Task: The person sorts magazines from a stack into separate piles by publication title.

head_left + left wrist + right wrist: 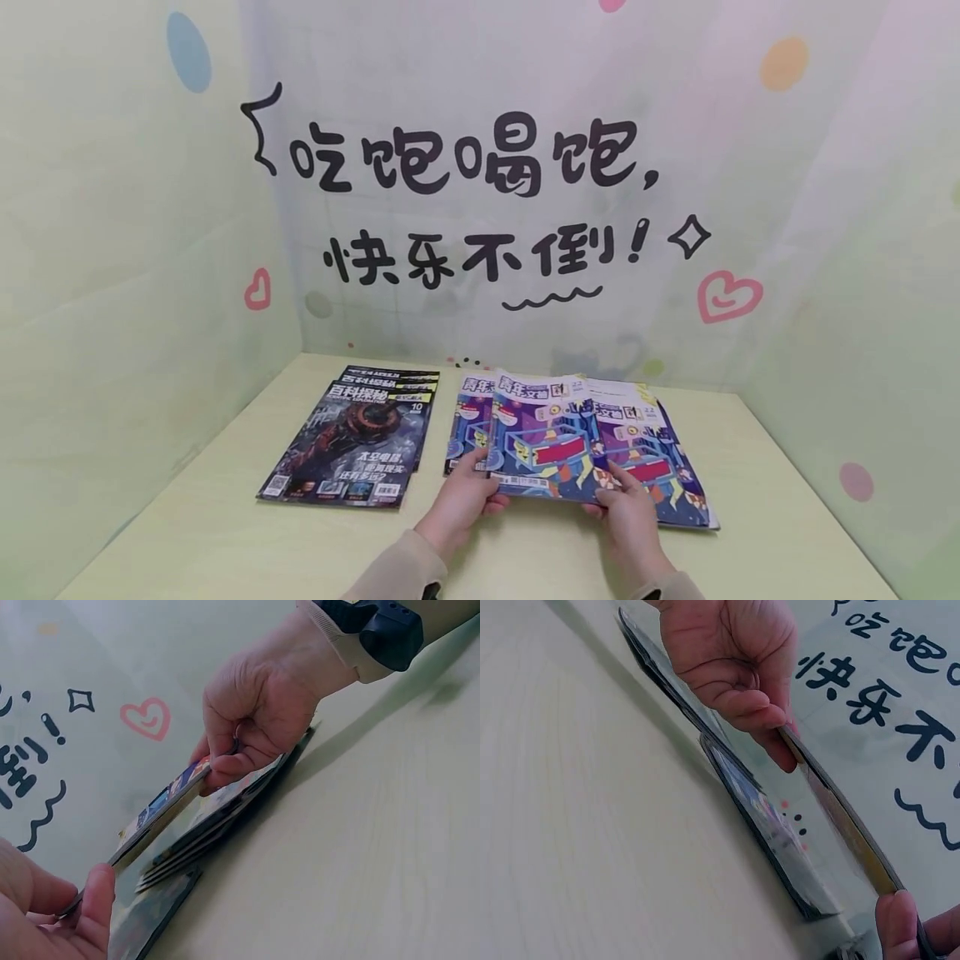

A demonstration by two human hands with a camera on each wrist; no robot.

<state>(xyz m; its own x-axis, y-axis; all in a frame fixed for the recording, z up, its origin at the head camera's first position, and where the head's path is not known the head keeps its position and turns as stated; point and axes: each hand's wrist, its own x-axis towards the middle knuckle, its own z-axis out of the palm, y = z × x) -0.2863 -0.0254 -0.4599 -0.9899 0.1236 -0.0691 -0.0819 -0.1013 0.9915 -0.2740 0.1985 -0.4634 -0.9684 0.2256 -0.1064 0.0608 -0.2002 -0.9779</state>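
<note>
Both hands hold one purple-covered magazine [551, 446] up off the table, tilted, in the head view. The left hand [463, 498] pinches its lower left edge between thumb and fingers. At the lower right corner, the right hand [628, 508] grips it the same way. The wrist views show the magazine [166, 804] edge-on, apart from those below. Behind it to the left lies a matching purple magazine [468, 414], partly hidden. Under and right of the right hand is an overlapping pile of purple magazines [651, 471], their covers partly covered by the held one.
A fanned stack of dark magazines [348, 446] lies on the left of the pale table [202, 533]. Light walls with printed lettering [465, 158] close off the back and both sides. A dark device [390, 634] is strapped to the right wrist.
</note>
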